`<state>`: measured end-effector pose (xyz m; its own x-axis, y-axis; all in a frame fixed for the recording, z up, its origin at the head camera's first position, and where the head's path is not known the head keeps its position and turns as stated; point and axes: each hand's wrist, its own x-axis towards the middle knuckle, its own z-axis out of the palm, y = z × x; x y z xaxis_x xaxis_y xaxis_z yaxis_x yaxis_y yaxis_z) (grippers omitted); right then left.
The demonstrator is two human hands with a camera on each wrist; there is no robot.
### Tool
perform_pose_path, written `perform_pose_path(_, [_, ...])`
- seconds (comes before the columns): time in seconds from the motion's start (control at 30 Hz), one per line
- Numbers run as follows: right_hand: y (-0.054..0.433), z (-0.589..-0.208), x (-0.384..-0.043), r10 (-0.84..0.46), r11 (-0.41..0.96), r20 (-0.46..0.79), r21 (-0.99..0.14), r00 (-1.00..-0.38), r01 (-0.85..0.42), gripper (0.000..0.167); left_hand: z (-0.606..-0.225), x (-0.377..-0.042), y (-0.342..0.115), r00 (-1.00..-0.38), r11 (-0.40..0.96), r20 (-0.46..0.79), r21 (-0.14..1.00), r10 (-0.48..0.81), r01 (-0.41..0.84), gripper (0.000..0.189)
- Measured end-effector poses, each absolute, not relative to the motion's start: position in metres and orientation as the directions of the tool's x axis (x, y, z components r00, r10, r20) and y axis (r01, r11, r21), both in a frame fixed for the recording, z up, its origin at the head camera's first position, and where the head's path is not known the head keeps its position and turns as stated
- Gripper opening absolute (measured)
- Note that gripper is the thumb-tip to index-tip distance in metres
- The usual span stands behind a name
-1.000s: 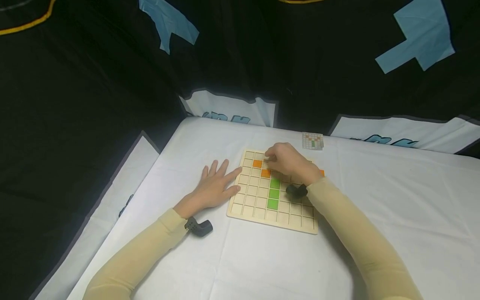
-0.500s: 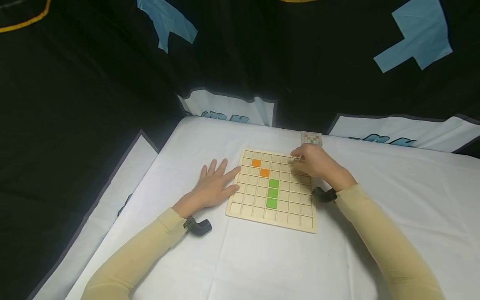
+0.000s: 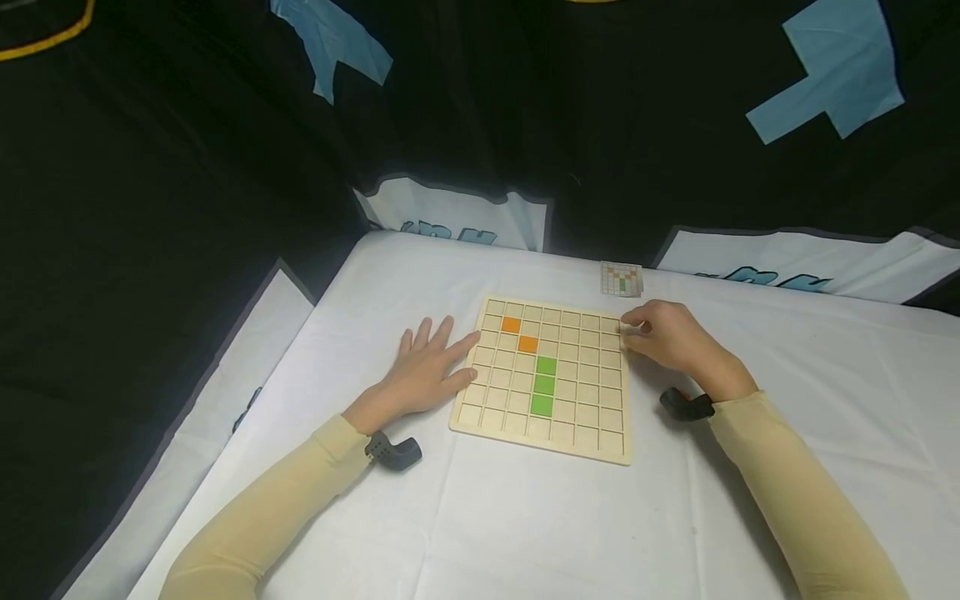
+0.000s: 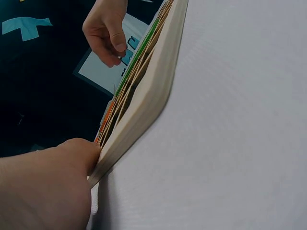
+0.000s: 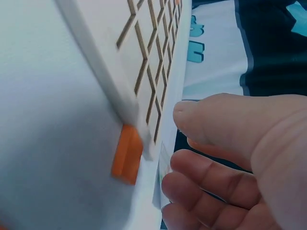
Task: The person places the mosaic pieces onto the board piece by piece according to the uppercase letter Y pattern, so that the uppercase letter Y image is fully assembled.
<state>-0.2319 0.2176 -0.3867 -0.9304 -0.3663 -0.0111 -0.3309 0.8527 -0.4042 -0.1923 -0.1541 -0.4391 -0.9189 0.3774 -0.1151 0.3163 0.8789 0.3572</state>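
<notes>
Between the spread left hand (image 3: 420,377), touching its edge, and the loosely curled, seemingly bare right hand (image 3: 670,337), the square pale wooden grid board (image 3: 587,392) holds two orange square tiles (image 3: 511,324) and three green square tiles (image 3: 545,385), while an orange block (image 5: 127,155) (loose beside the right hand) apparently awaits placing.

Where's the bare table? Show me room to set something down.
Bare table: in front of the board, between the sleeves; and right of the right sleeve. Smaller: behind the board, left of the card. Crowded: the board's left edge, by the left hand, and its right, by the right hand and an orange block.
</notes>
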Motion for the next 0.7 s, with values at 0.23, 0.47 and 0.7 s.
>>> perform_pose_path(0.23, [0.225,-0.394,-0.225,-0.353,0.846,0.004,-0.427,-0.936,-0.321,0.034,-0.439,-0.193,-0.154,-0.920,0.883,-0.120,0.349,0.374,0.313,0.064])
perform_pose_path(0.47, [0.227,-0.400,-0.224,-0.350,0.848,0.028,-0.415,-0.936,-0.330,0.032,-0.438,-0.192,-0.154,-0.919,0.887,-0.137,0.347,0.369,0.305,0.064])
perform_pose_path(0.7, [0.228,-0.403,-0.225,-0.350,0.848,0.023,-0.416,-0.936,-0.327,0.032,-0.438,-0.191,-0.154,-0.919,0.883,-0.131,0.353,0.373,0.308,0.064])
